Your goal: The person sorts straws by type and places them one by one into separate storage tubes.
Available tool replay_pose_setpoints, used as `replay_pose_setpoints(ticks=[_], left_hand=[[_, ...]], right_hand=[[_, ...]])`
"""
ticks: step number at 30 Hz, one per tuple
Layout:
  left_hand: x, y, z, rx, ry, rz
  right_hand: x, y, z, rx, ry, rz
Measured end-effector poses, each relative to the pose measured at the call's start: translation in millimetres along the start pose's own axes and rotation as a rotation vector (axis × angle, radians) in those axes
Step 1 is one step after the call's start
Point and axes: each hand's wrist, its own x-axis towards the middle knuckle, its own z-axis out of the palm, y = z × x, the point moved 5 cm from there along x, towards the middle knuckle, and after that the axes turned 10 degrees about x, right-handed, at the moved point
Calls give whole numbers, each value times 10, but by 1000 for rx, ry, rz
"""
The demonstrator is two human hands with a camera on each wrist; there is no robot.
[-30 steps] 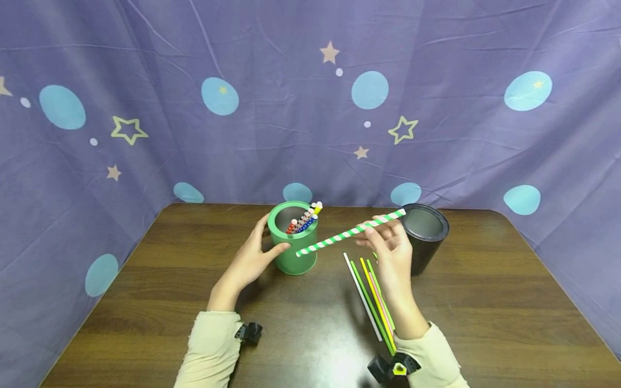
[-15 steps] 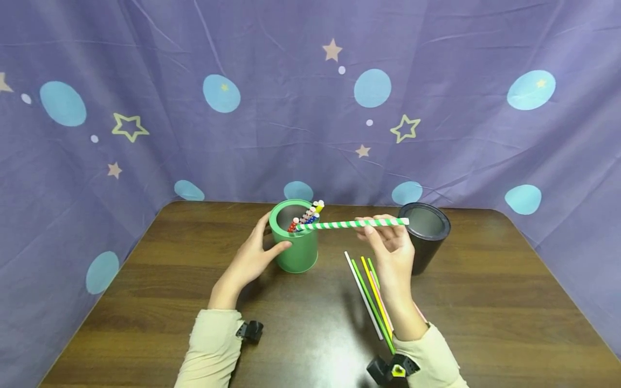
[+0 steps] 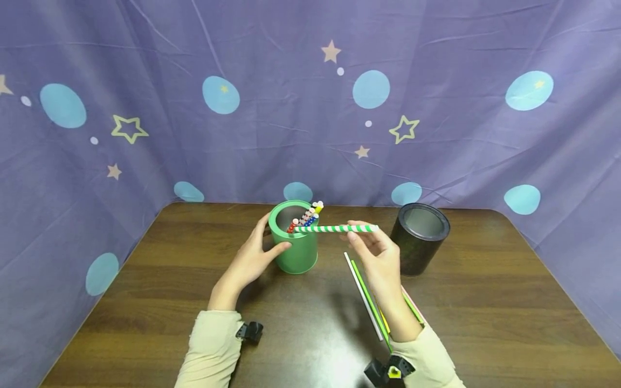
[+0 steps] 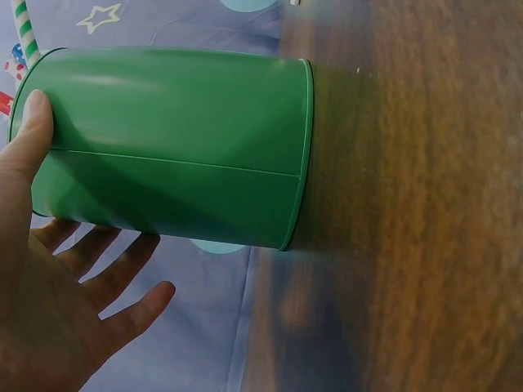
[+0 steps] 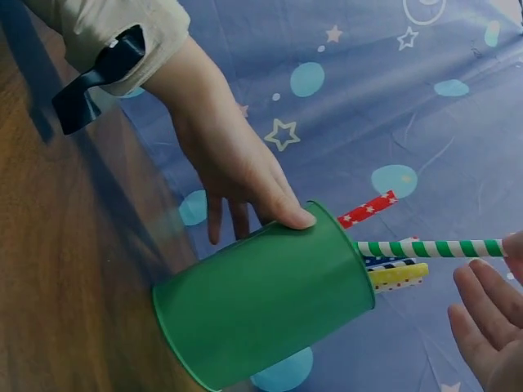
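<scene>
The right hand (image 3: 382,260) pinches a green-striped straw (image 3: 325,229) toward the worktop's far edge (image 3: 225,207); likely light, stiff, crushable: hold its outer end.

The green can (image 3: 297,256) in the grip of the left hand (image 3: 253,252) looks like smooth, softly glossy metal; the striped straw (image 3: 322,229) pinched by the right hand (image 3: 380,261) looks like matt paper. Below both grips, the wood-grained tabletop (image 3: 485,302) shines; behind them, the backdrop (image 3: 291,148) is creased matt cloth

Striped straw (image 3: 335,229), tip at mouth of green can (image 3: 298,256)
</scene>
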Motion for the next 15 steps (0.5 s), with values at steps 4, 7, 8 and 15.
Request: replay_pose_setpoints(ticks=[4, 7, 8, 15], left_hand=[[-6, -3, -1, 5, -1, -6], [-6, -7, 1, 7, -2, -7], [-6, -6, 2, 6, -2, -6], [-9, 11, -5, 0, 8, 4]], right_hand=[[-23, 64, 35, -27, -4, 45], [-35, 87, 64, -19, -30, 52], [-41, 93, 71, -14, -41, 51], [-61, 100, 100, 6, -104, 42]])
